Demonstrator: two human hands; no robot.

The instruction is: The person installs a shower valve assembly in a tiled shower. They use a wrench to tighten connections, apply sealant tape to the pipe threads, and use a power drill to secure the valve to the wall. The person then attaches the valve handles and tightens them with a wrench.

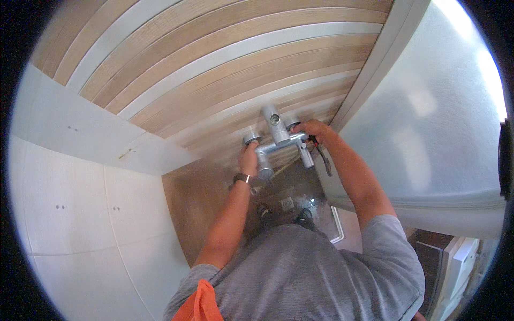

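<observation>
A chrome wall-mounted mixer tap (279, 145) sits in front of the wood-striped wall, with round cover plates (251, 138) at its connections. Its thick upright spout (274, 122) points toward the wall, and a lever (306, 157) hangs near its right end. My left hand (248, 160) is closed around the left connection, just below the cover plate. At the right connection, my right hand (313, 129) is closed on a hand tool (323, 155) with dark and red handles. The tool's jaws are hidden by my fingers.
A smooth pale glass-like panel (417, 123) rises close on my right. White tiles (69, 208) cover the left wall, with a ledge (101, 125) above. Below lies a brown floor (198, 206) with a bent white pipe (338, 224) and small scattered items by my feet.
</observation>
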